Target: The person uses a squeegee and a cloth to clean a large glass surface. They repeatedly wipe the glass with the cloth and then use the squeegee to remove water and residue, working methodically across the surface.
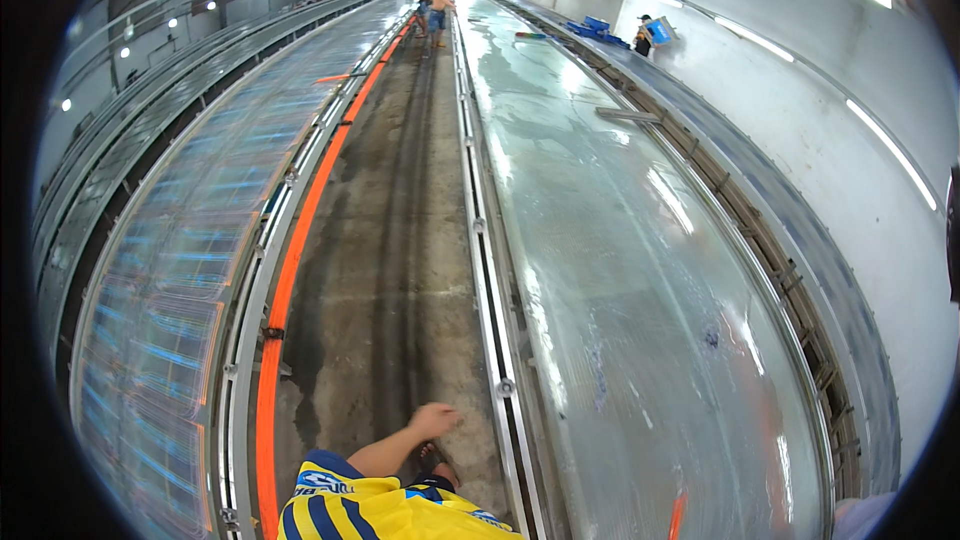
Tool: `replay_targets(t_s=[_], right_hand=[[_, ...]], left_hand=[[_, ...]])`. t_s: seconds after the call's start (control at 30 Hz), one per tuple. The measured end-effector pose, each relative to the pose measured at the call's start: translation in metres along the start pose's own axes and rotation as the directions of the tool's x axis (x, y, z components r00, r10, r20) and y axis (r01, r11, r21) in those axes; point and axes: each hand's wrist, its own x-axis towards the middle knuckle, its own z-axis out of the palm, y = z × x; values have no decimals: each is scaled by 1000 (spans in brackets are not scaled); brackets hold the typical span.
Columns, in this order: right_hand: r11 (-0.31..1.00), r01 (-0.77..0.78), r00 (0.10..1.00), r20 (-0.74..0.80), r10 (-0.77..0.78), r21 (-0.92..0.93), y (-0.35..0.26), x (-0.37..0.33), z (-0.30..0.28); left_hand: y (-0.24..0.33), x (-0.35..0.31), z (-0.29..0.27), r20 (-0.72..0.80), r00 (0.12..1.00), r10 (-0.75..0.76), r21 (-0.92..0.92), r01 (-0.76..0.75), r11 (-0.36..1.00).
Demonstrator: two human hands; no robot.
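My left hand [435, 421] hangs over the aisle floor, its arm coming out of a yellow and dark blue shirt sleeve. The fingers point right, loosely stretched and slightly blurred, with nothing visible in them. Just below it shows my sandalled foot [436, 462]. Closest to this hand on the right is the metal rail [505, 390] of a long, glossy grey-green table [640, 320]. A short orange strip [678, 516] lies at that table's near end. My right hand cannot be made out; a pale blurred shape [866, 515] at the lower right rim is unclear.
Left of the aisle [385, 230], an orange band [305, 210] runs along another long table [160, 340] bearing transparent sheets with printed lines. A flat bar [628, 115] lies across the right table's far edge. Two people [438, 10] stand up the aisle; another person [643, 37] carries a blue box.
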Motion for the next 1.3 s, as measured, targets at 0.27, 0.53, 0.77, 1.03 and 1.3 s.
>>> replay_targets(t_s=[0.27,0.53,0.77,1.03,1.3], right_hand=[[974,159,970,207,-123,-164,-221,20,-48],[746,665,721,-296,-626,44,-465,230,64],[854,486,874,-108,-473,187,-677,270,118],[706,406,874,-21,-485,580,-824,317,92],[208,602,635,-304,-710,771,-1200,165,47]], left_hand=[[-195,-59,-132,-19,701,-713,278,689,670],[-202,-66,-132,14,619,-785,-550,661,511],[-209,-68,-164,8,667,-745,-472,659,585],[-201,23,-253,-149,398,-905,-855,407,320],[-122,184,-434,-364,683,-633,-846,42,532]])
